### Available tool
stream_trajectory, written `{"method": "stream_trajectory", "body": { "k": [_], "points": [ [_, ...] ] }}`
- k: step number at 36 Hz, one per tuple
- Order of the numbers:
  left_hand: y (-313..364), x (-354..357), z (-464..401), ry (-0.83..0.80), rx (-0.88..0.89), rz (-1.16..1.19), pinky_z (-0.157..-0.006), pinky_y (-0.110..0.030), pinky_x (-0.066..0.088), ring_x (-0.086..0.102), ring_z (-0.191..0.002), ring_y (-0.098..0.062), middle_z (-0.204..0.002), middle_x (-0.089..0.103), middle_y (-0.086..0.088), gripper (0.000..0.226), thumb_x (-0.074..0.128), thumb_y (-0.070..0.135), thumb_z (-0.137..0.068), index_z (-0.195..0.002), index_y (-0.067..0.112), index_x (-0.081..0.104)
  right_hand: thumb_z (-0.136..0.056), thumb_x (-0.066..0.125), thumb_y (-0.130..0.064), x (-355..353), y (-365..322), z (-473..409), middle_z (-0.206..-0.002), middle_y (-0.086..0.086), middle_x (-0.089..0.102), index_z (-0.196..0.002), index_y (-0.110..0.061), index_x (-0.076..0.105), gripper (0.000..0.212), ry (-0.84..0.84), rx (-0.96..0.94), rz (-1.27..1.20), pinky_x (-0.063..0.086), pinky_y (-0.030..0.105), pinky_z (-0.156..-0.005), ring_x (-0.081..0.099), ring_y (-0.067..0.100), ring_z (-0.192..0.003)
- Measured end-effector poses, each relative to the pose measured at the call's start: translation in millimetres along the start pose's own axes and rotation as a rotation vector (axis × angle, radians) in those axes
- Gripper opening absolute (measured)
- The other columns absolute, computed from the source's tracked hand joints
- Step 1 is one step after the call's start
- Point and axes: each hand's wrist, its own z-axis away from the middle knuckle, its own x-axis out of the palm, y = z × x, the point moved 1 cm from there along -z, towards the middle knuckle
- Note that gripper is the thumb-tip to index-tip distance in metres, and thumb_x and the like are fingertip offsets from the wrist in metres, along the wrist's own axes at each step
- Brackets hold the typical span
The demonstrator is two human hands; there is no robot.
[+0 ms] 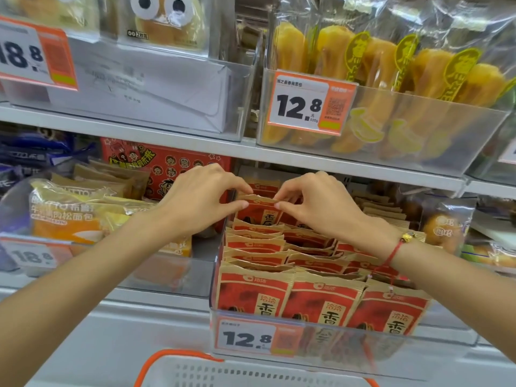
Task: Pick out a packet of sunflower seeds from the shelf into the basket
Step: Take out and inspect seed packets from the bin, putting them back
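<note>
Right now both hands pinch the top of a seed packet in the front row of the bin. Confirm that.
Wrong row. In the head view the left hand and right hand pinch a seed packet at the back of the bin, not the front row.

I read 12.8 on the price tag [303, 104] above my hands, 12.8 on the seed bin's tag [247, 338], and 18.8 on the tag at far left [21, 55].

Both forearms are bare, without sleeves. The right wrist wears a thin red string bracelet [394, 254] with a small gold bead.
</note>
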Motion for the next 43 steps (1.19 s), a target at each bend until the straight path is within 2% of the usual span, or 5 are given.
{"method": "stream_trajectory", "body": {
  "k": [15, 24, 28, 37, 43],
  "points": [
    [1, 8, -14, -0.197, -0.004, -0.149, -0.076, -0.027, 0.043, 0.049, -0.094, -0.008, -0.095, 0.055, 0.010, 0.024, 0.055, 0.043, -0.095, -0.113, 0.036, 0.069, -0.084, 0.074, -0.028, 10, -1, -26, -0.049, -0.021, 0.049, -0.086, -0.023, 0.077, 0.007, -0.253, 0.017, 0.078, 0.054, 0.031, -0.077, 0.057, 0.003, -0.062],
    [8, 8, -15, -0.213, -0.017, -0.168, -0.071, -0.025, 0.036, 0.057, -0.105, -0.014, -0.109, 0.067, 0.006, 0.026, 0.053, 0.038, -0.097, -0.117, 0.032, 0.068, -0.088, 0.068, -0.032, 21, 0, -12, -0.096, -0.009, 0.073, -0.098, -0.029, 0.077, 0.013, -0.228, 0.087, 0.052, 0.053, 0.034, -0.083, 0.066, 0.014, -0.096],
    [4, 7, -9, -0.120, -0.131, 0.000, -0.074, -0.028, 0.048, 0.059, -0.094, -0.005, -0.089, 0.065, 0.016, 0.026, 0.051, 0.040, -0.098, -0.114, 0.032, 0.070, -0.094, 0.060, -0.032, 8, 8, -2, -0.119, -0.006, 0.069, -0.119, -0.032, 0.069, 0.026, -0.239, 0.119, 0.007, 0.052, 0.040, -0.094, 0.063, 0.015, -0.109],
    [7, 32, -29, -0.109, -0.282, 0.071, -0.074, -0.033, 0.050, 0.061, -0.078, -0.018, -0.088, 0.066, 0.002, 0.028, 0.046, 0.026, -0.100, -0.120, 0.019, 0.065, -0.095, 0.040, -0.060, 4, 22, 19, -0.161, 0.009, 0.014, -0.155, -0.027, 0.012, 0.074, -0.492, 0.263, 0.088, 0.019, 0.045, -0.119, 0.015, 0.031, -0.147],
    [7, 38, -44, -0.178, -0.321, 0.003, -0.079, -0.035, 0.055, 0.066, -0.089, -0.020, -0.101, 0.071, 0.000, 0.023, 0.057, 0.027, -0.094, -0.113, 0.025, 0.069, -0.096, 0.015, -0.066, 14, 22, 21, -0.164, -0.002, -0.006, -0.154, -0.036, -0.005, 0.069, -0.672, 0.265, 0.174, -0.002, 0.045, -0.119, -0.006, 0.024, -0.150]
  ]
}}
